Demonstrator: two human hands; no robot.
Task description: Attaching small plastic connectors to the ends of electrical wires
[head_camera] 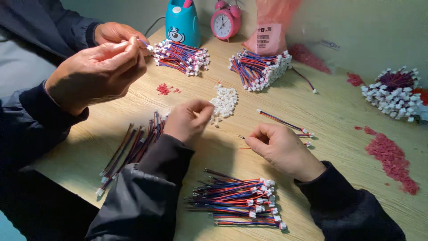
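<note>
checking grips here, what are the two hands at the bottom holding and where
The right hand pinches a thin wire near its end. The left hand is closed by the white connectors; what it holds cannot be told.

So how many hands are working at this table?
4. The person's left hand by the white connectors, right hand mid-table; a co-worker's two hands upper left.

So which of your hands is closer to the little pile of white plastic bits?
Left. The left hand sits right beside the pile of white plastic bits, fingertips almost at its edge. The right hand rests farther away, below and to the right of it.
</note>
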